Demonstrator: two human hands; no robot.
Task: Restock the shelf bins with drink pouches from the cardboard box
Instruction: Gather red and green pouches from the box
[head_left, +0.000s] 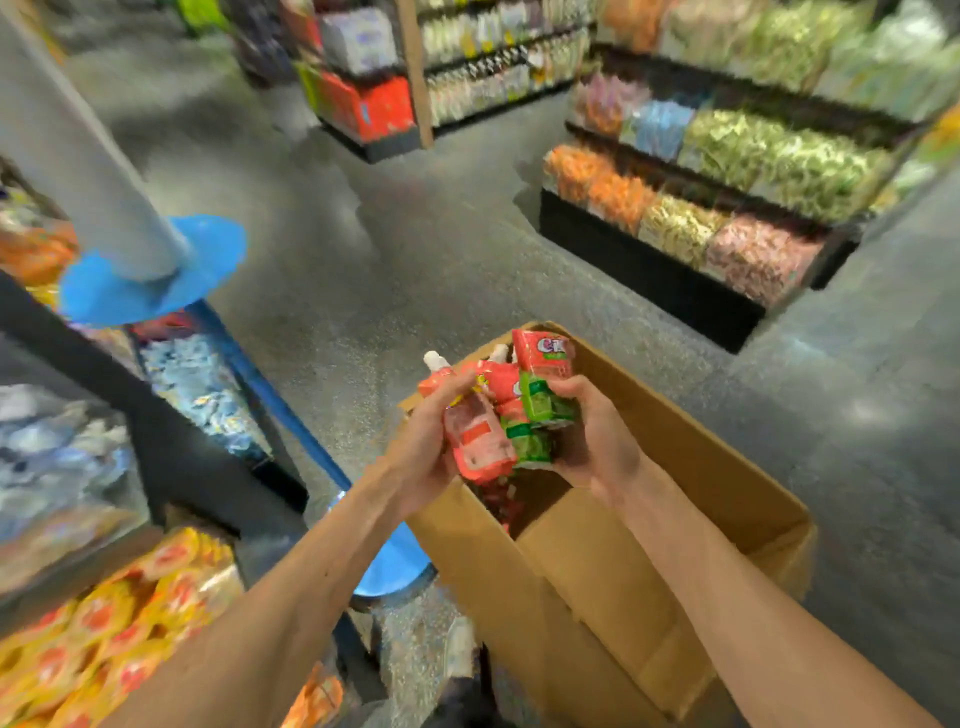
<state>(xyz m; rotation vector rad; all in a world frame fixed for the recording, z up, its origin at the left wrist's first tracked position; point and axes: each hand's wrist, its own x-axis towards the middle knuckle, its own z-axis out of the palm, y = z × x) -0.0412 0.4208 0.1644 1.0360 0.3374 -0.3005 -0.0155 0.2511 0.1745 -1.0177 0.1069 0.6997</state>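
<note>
Across the speckled grey shop floor (405, 249), tiered black shelf bins (727, 171) of blurred coloured packets fill the far right. Nearer, an open brown cardboard box (649, 571) stands on that floor, with more red pouches lying deep inside. Above its open top is a bundle of pink-red and green spouted drink pouches (498, 415). The left hand (426, 452) curls round the bundle's left side; the right hand (597, 441) grips its right side.
</note>
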